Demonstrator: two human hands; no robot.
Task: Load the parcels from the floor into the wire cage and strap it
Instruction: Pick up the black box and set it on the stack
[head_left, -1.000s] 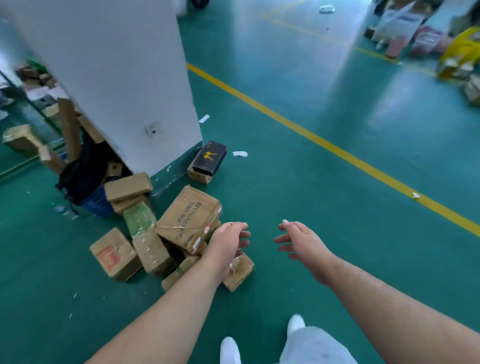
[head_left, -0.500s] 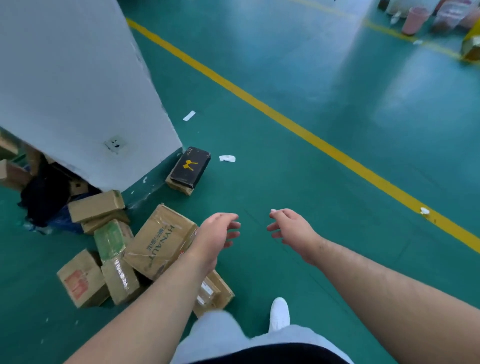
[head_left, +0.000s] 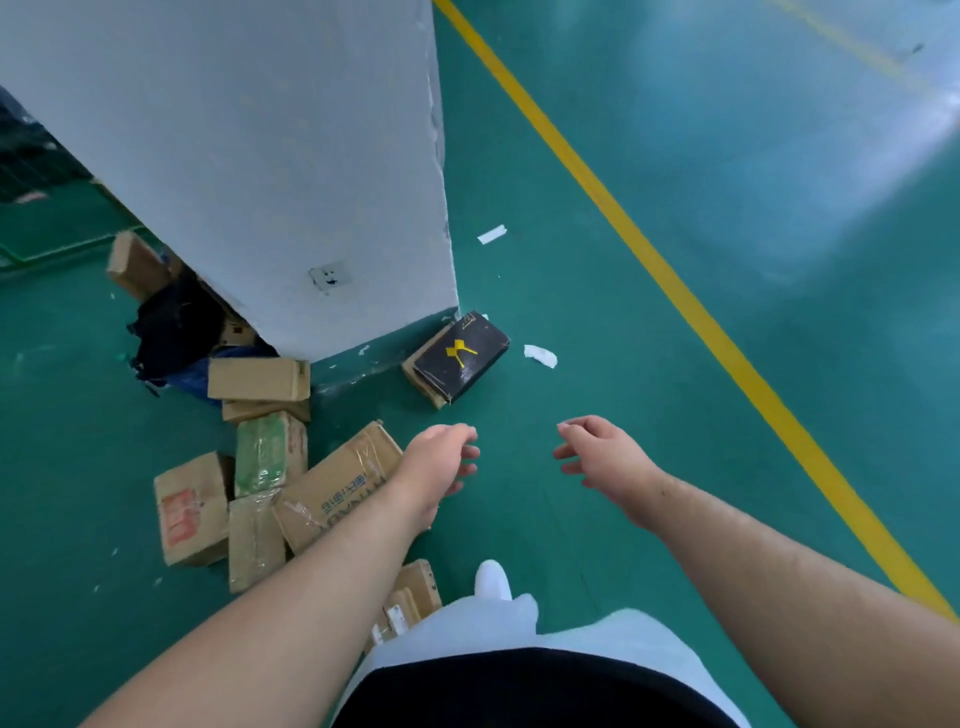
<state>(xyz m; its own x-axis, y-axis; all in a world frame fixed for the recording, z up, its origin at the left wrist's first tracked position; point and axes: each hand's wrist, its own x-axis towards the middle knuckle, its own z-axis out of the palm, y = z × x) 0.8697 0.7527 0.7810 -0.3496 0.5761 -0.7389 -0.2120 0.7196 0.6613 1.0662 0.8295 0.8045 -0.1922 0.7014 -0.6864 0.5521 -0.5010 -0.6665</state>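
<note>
**A:** Where do the parcels lie?

**B:** A heap of parcels (head_left: 254, 540) sits on the green floor (head_left: 597, 270), near and to the left, by the foot of a white pillar (head_left: 260, 156). A big taped carton (head_left: 337, 483) lies tilted on top. Its print is upside down and partly under the left forearm, so I can't read it whole.

**A:** And the hands?

**B:** The left hand (head_left: 439, 462) hangs over that carton's right edge, fingers loosely curled, with nothing in it. I can't tell whether it touches the carton. The right hand (head_left: 602, 457) is out over bare floor further right, fingers slack and half bent, holding nothing.

**A:** Anything apart from the heap?

**B:** A black box (head_left: 460, 358) with a yellow mark lies farther off, at the pillar's corner. It rests on something brown of which only an edge shows.

**A:** What's hidden?

**B:** Two small labelled parcels (head_left: 410, 597) beside the white shoe (head_left: 493, 579) are partly covered by the forearm and a pale trouser leg. Beyond the heap, a black bag (head_left: 176, 327) and a far carton (head_left: 137, 265) run in behind the pillar. The far left corner is dark, with a hint of mesh too dim to name.
</note>
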